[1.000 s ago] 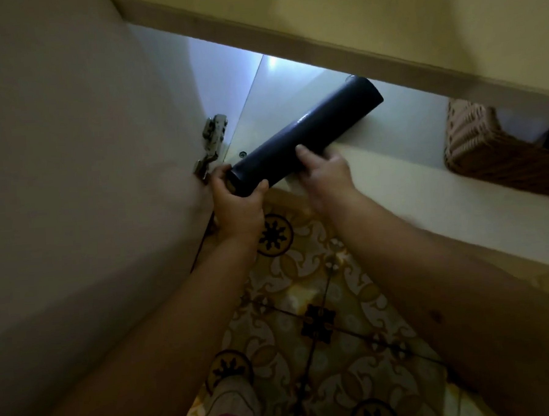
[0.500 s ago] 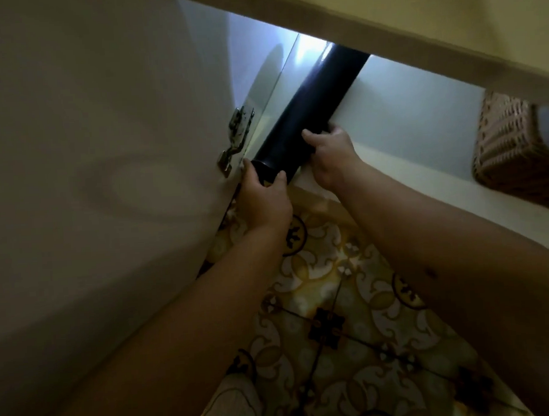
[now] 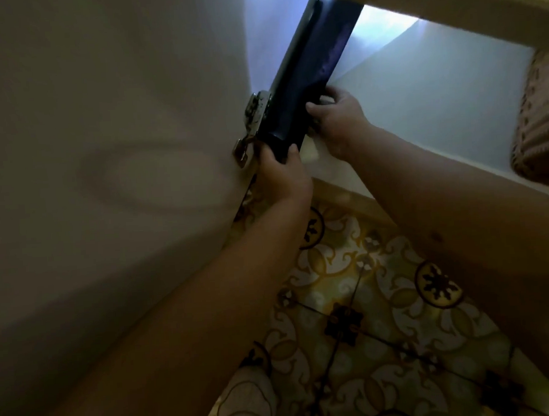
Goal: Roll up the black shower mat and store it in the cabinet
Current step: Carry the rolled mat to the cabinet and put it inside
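**At the cabinet mouth: rolled mat held in both hands**

Across the left half of the frame, open cabinet door (image 3: 105,153), pale and blurred, with a metal hinge (image 3: 252,120) at its inner edge. Just right of the hinge, rolled black shower mat (image 3: 304,79), slanting from centre frame up to the top edge, upper end hidden under the cabinet's top rail (image 3: 447,4), lying along the left side of the white cabinet interior (image 3: 435,81). At the roll's near end, left hand (image 3: 284,175), fingers curled round it, thumb on the right side. Slightly higher and to the right, right hand (image 3: 338,118), fingertips pinching the roll's right edge. At far right, woven basket (image 3: 539,120) on the cabinet floor, well apart from the mat. Along the lower centre and right, patterned floor tiles (image 3: 368,314) beneath both forearms.
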{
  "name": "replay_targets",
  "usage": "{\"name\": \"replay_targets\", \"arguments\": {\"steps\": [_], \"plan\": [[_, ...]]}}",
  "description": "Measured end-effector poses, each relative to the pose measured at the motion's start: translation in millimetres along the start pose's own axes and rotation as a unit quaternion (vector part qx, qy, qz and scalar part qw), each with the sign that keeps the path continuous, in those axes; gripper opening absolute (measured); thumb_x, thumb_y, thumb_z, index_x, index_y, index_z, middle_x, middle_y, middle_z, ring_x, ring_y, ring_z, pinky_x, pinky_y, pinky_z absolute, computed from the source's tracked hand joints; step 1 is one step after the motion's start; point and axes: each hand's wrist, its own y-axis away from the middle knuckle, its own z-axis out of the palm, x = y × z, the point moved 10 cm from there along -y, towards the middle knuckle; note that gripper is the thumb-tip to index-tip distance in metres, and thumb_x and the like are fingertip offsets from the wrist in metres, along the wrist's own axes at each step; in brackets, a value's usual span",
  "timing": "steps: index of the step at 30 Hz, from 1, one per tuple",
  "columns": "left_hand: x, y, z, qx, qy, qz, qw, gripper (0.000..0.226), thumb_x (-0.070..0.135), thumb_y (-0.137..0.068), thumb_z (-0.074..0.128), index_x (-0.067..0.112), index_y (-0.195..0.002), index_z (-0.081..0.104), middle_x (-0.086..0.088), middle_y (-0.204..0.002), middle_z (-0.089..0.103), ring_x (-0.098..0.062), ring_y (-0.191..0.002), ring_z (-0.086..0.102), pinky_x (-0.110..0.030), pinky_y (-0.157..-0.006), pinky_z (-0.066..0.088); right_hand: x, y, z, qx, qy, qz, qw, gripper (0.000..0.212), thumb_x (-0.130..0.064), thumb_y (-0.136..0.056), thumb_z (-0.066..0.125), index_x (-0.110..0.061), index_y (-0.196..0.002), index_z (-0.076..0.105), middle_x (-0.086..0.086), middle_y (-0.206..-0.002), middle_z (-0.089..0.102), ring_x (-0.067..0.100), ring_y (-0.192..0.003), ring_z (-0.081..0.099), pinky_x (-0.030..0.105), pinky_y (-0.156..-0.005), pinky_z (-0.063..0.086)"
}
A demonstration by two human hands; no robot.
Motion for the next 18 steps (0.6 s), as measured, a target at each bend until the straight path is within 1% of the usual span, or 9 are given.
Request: {"name": "replay_targets", "arguments": {"steps": [2,3,5,6,8,12,16,18], "plan": [[-4.2,0.7,1.9,-0.009,0.003,-0.002,1.0,0.049,0.029,-0.094,0.058,0.016,-0.14,0.046,-0.005,-0.132,0.06,-0.019,-0.122,0.054,-0.023,-0.094,0.037,-3.2,-0.6,-12.1,0.02,0.094,-0.007,0.995,0.051,-0.007,-0.087,0.066,-0.01,-0.134,0.048,0.012,-0.113,0.065,0.027,-0.096,0.067,0.031,-0.07,0.058],[-6.3,1.4,2.3,-0.014,0.011,-0.005,1.0,0.05,0.03,-0.094,0.058,0.018,-0.141,0.045,-0.004,-0.133,0.059,-0.018,-0.122,0.054,-0.024,-0.094,0.037,-3.9,-0.5,-19.4,0.038,0.149,-0.007,0.988,0.056,-0.017,-0.085,0.071,-0.012,-0.136,0.047,0.011,-0.115,0.064,0.024,-0.094,0.067,0.031,-0.071,0.058],[-9.0,1.0,1.8,-0.024,0.027,-0.012,0.999,0.055,0.032,-0.093,0.06,0.022,-0.144,0.042,-0.001,-0.135,0.057,-0.017,-0.124,0.052,-0.026,-0.097,0.038,-6.4,1.6,-30.4,0.072,0.243,-0.009,0.967,0.067,-0.034,-0.08,0.075,-0.015,-0.136,0.044,0.01,-0.12,0.061,0.021,-0.093,0.066,0.038,-0.081,0.058],[-9.8,0.8,0.9,-0.027,0.028,-0.01,0.999,0.057,0.033,-0.092,0.06,0.023,-0.144,0.041,0.0,-0.136,0.056,-0.017,-0.124,0.051,-0.028,-0.099,0.039,-7.5,3.8,-32.7,0.081,0.265,-0.014,0.961,0.07,-0.037,-0.079,0.076,-0.015,-0.136,0.043,0.01,-0.119,0.061,0.021,-0.092,0.066,0.041,-0.084,0.057],[-10.6,1.5,0.0,-0.032,0.03,-0.005,0.999,0.061,0.035,-0.09,0.062,0.024,-0.145,0.039,0.001,-0.138,0.054,-0.015,-0.125,0.05,-0.03,-0.101,0.04,-10.8,9.6,-35.7,0.087,0.289,-0.038,0.953,0.068,-0.036,-0.079,0.076,-0.015,-0.135,0.044,0.008,-0.114,0.062,0.022,-0.093,0.065,0.042,-0.084,0.057],[-10.8,3.1,-2.3,-0.022,0.054,0.004,0.998,0.066,0.035,-0.089,0.063,0.022,-0.148,0.035,0.0,-0.143,0.049,-0.014,-0.129,0.047,-0.024,-0.098,0.038,-12.7,28.3,-43.7,0.076,0.294,-0.08,0.95,0.056,-0.028,-0.085,0.071,-0.019,-0.134,0.045,0.002,-0.112,0.061,0.018,-0.098,0.063,0.038,-0.085,0.057],[-9.9,5.2,-2.1,-0.022,0.056,0.012,0.998,0.07,0.033,-0.089,0.063,0.019,-0.15,0.03,-0.004,-0.149,0.043,-0.017,-0.134,0.042,-0.033,-0.109,0.038,-9.3,45.2,-48.8,0.049,0.279,-0.104,0.953,0.046,-0.013,-0.089,0.063,-0.017,-0.133,0.049,0.0,-0.116,0.061,0.013,-0.102,0.062,0.039,-0.089,0.055],[-8.6,9.2,-2.1,-0.02,0.046,0.026,0.998,0.072,0.034,-0.089,0.064,0.018,-0.15,0.029,-0.004,-0.151,0.039,-0.017,-0.137,0.038,-0.034,-0.11,0.036,-8.8,51.8,-54.1,0.049,0.278,-0.111,0.953,0.047,-0.003,-0.089,0.057,-0.016,-0.133,0.05,0.0,-0.117,0.061,0.013,-0.105,0.061,0.038,-0.093,0.053]]}}
